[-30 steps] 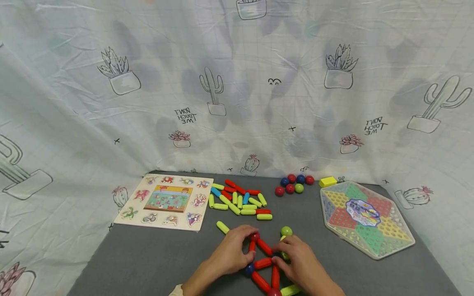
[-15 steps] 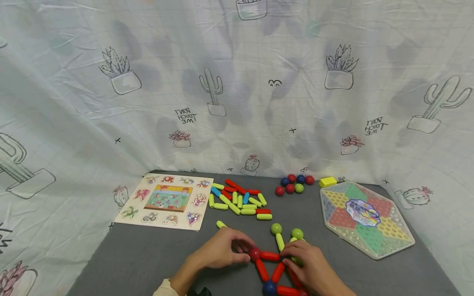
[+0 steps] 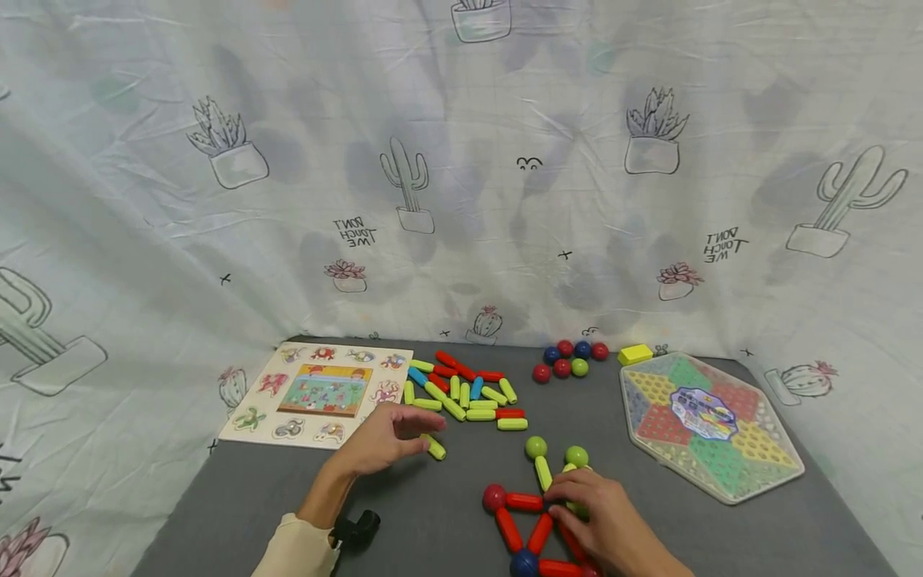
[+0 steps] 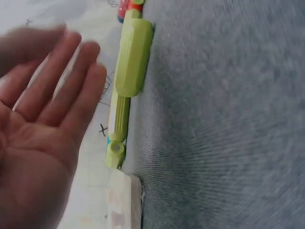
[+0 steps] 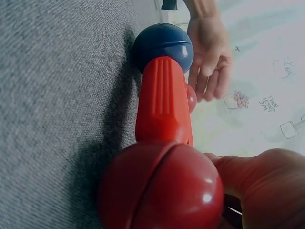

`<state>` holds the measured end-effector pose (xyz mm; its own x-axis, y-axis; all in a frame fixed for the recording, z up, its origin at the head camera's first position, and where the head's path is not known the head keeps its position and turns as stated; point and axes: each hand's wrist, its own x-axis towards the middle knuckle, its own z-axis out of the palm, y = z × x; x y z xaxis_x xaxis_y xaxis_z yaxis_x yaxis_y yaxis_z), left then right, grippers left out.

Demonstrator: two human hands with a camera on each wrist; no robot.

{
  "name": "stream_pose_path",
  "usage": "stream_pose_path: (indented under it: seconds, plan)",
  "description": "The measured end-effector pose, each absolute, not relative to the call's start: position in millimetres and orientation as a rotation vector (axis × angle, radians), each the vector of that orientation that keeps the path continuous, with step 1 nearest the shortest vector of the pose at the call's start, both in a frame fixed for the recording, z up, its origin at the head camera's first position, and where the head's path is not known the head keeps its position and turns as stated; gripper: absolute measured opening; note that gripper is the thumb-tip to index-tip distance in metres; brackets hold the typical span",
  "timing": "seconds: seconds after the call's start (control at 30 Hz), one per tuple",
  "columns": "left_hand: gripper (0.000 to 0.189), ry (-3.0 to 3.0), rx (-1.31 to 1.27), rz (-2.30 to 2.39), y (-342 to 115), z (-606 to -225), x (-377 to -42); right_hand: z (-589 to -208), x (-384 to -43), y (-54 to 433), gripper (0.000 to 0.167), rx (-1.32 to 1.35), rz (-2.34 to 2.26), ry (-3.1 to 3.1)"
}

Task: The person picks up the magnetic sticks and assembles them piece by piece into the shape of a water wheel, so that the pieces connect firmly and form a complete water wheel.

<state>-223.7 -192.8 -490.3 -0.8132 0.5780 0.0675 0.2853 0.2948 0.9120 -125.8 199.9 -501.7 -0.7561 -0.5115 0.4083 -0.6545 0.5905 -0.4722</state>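
My left hand (image 3: 389, 437) is held above the table with its fingers spread, beside a single yellow-green magnetic rod (image 3: 436, 449). In the left wrist view that rod (image 4: 135, 57) lies past the fingertips, apart from them. My right hand (image 3: 602, 513) pinches a dark ball, mostly hidden under the fingers, at a joint of the magnetic stick-and-ball frame. Red rods (image 3: 509, 530) link a red ball (image 3: 494, 498), a blue ball (image 3: 524, 562) and that dark ball into a triangle. Yellow-green rods (image 3: 543, 474) with green balls (image 3: 536, 447) stick out on its far side.
Several loose red, blue and yellow-green rods (image 3: 453, 407) lie behind the left hand. Loose balls (image 3: 562, 369) and a yellow block (image 3: 635, 355) sit at the back. A wooden puzzle board (image 3: 267, 431) is at left, a hexagonal game board (image 3: 728, 473) at right.
The frame has turned and shifted nearer under the right hand. My left hand has let go of the red ball and moved left and away, to the single yellow-green rod.
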Motion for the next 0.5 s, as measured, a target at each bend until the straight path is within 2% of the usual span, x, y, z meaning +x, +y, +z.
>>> stream_pose_path:
  seconds: [0.27,0.5]
  plan:
    - [0.024,2.687,0.843,1.035,-173,-492,-222,-501,-125,199,0.025,0.956,0.913,-2.607]
    - [0.023,2.701,0.822,1.089,-142,-488,-206,-502,-126,199,0.024,0.958,0.914,-2.607]
